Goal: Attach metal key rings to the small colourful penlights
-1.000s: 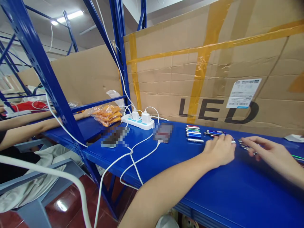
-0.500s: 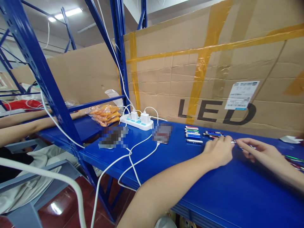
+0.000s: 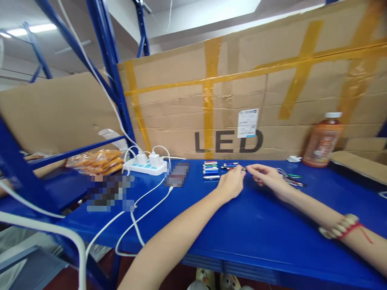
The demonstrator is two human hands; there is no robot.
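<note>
My left hand (image 3: pixel 232 183) rests near the back of the blue table with its fingers closed on a slim, pen-like metal tube (image 3: pixel 243 169), mostly hidden by the fingers. Thumb and forefinger of my right hand (image 3: pixel 267 179) pinch at the tube's right end; the other fingers are curled. Left of my hands lies a neat row of coloured metal pens (image 3: pixel 211 172) with silver ends. A second small group of pens (image 3: pixel 230 165) sits just behind my left hand. Beyond my right wrist is a loose heap of thin coloured pieces (image 3: pixel 293 179), too small to make out.
A white power strip (image 3: pixel 145 166) with plugged chargers and a phone (image 3: pixel 177 175) on a cable lie to the left. Orange packets (image 3: pixel 96 162) are farther left. A drink bottle (image 3: pixel 323 141) and an open carton (image 3: pixel 359 165) stand right. Cardboard (image 3: pixel 181 117) walls the back.
My view has swung right, bringing the bottle, carton and my right wrist's bracelet into sight. Both hands stay together at the tube.
</note>
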